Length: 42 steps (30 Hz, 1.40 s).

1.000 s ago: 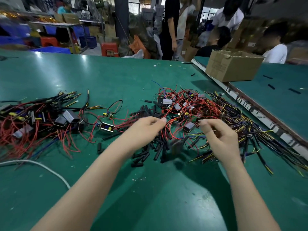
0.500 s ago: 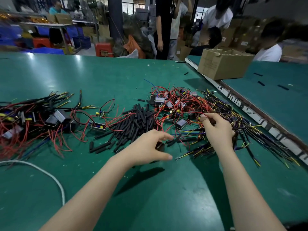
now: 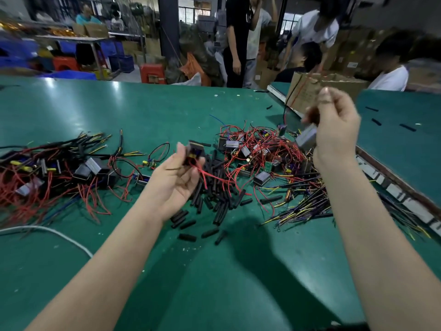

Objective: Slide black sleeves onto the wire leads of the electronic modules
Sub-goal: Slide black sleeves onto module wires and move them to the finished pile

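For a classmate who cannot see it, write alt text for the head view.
Over a green table, the left hand holds a black module with red leads; the blurred right hand is raised. Black sleeves lie between.

From my remote seat the feed looked evenly lit from overhead. Two pale glare patches sat on the far left of the green table [image 3: 71,111], and soft shadows of both arms fell on the near mat. The right hand [image 3: 334,130] was smeared by motion blur, the grey module [image 3: 306,138] it held barely legible; the left hand [image 3: 176,180] was slightly soft. The far workshop was dimmer, with bright windows [image 3: 194,11] blown out. Wide-angle distortion bent the table edge at right, and the cardboard box [image 3: 307,91] and the seated people beyond it were blurred.
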Motion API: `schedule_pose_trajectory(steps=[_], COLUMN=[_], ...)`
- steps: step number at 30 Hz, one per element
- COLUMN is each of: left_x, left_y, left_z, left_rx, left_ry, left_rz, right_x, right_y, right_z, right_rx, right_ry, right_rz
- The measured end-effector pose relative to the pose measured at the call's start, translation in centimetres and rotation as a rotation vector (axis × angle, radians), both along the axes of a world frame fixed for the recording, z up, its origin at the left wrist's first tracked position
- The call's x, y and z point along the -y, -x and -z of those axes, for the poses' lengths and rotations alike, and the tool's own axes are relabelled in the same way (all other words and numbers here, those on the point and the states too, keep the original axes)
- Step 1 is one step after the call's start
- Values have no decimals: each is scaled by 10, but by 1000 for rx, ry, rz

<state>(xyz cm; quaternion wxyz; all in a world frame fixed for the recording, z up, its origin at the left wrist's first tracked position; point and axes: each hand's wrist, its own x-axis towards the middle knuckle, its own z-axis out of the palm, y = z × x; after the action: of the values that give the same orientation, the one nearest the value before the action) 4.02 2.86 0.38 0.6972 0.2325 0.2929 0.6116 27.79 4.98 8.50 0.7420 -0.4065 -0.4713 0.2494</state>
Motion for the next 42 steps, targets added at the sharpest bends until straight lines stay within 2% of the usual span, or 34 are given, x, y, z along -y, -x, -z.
schedule_pose_trajectory(steps=[3, 6, 8, 12, 19, 23, 26, 32, 33, 34, 35, 38, 39, 40, 42], left_x=[-1, 0, 0, 0, 4, 1, -4, -13, -16, -20, -22, -32, -36, -40, -52], left_y=[6, 8, 11, 17, -15, -51, -74, -95, -98, -101, -103, -104, -104, -103, -105], left_z=[4, 12, 14, 16, 16, 18, 19, 20, 20, 21, 23, 35, 36, 36, 33], left_rx=[117, 176, 253, 318, 99, 38, -94, 6, -60, -220, -475, -1423, -1685, -1877, -2075], left_ry=[64, 65, 95, 174, 304, 296, 255, 253, 238, 194, 114, -306, -404, -476, -544], left_rz=[19, 17, -2, -51, 117, 248, 285, 251, 220, 173, 118, -97, -181, -254, -241], right_x=[1, 1, 3, 8, 17, 19, 20, 24, 23, 22, 21, 16, 14, 13, 11], right_y=[5, 13, 17, 17, 9, 1, 1, 12, 11, 9, 6, -2, -4, -4, -5], right_z=[-8, 13, 31, 46, 27, 9, 3, 18, 22, 26, 32, 49, 57, 65, 83], right_rx=[91, 285, 290, 55, -186, -461, -586, -729, -773, -815, -848, -919, -930, -940, -993], right_ry=[-39, 81, 129, 120, -18, -58, -50, 6, 13, 24, 43, 137, 172, 209, 269], right_rz=[8, -41, -74, -100, -284, -554, -688, -767, -760, -749, -737, -696, -665, -641, -627])
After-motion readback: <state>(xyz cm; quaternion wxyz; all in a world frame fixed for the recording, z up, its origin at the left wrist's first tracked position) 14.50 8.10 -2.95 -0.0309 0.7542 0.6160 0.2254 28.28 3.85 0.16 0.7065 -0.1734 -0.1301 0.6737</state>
